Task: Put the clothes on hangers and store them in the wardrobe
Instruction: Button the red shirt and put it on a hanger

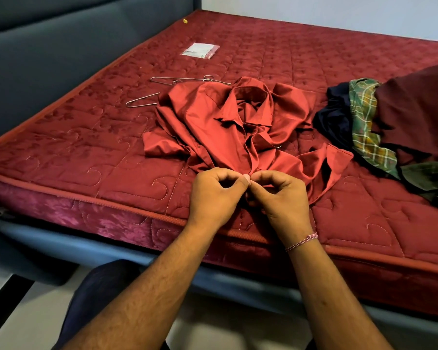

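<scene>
So the red shirt (pixel 228 130) is lying crumpled on the mattress (pixel 86 152), roughly in the middle of the near half. Its collar points away toward the far side and the front placket runs back toward the person, so the long axis goes near-to-far. The fabric looks smooth with a slight sheen, full of folds, sleeves flopped out to either side.

Both hands are working the placket at the near end. The left hand (pixel 214 195) has its fingers curled with thumb and forefinger pinching the fabric edge, and the right hand (pixel 279 198) is doing the same right against it, thumbs nearly touching. So each grip is a tight pinch on the shirt. There's a braided thread bracelet (pixel 301 241) on the right wrist.

Just beyond the shirt on the left are thin metal wire hangers (pixel 187 80), one (pixel 142 100) closer in with its end tucked under the shirt. Further back sits a small clear plastic packet (pixel 200 50). Off to the right is a pile of clothes (pixel 389 122): something navy, a green plaid piece, a maroon one on top.

The mattress is dark red, quilted with swirly stitching, piped along its edge, on a grey-blue upholstered bed frame (pixel 61 246).
</scene>
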Demonstrator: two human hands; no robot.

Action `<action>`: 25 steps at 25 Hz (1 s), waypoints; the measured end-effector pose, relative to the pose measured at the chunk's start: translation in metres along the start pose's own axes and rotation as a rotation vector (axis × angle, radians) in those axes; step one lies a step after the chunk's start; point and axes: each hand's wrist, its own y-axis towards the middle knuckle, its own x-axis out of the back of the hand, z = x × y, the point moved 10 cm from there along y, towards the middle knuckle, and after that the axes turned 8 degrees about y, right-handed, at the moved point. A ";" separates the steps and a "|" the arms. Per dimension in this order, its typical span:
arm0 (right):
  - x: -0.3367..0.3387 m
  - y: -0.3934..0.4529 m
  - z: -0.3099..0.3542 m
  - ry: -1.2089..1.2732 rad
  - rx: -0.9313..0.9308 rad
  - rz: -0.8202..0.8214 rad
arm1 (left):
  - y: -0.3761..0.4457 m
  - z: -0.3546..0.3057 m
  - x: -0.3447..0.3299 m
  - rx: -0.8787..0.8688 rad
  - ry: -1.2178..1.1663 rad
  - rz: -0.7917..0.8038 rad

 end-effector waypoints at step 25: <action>0.005 -0.011 0.030 -1.126 0.495 0.326 | 0.025 -0.024 0.005 -0.679 0.975 0.302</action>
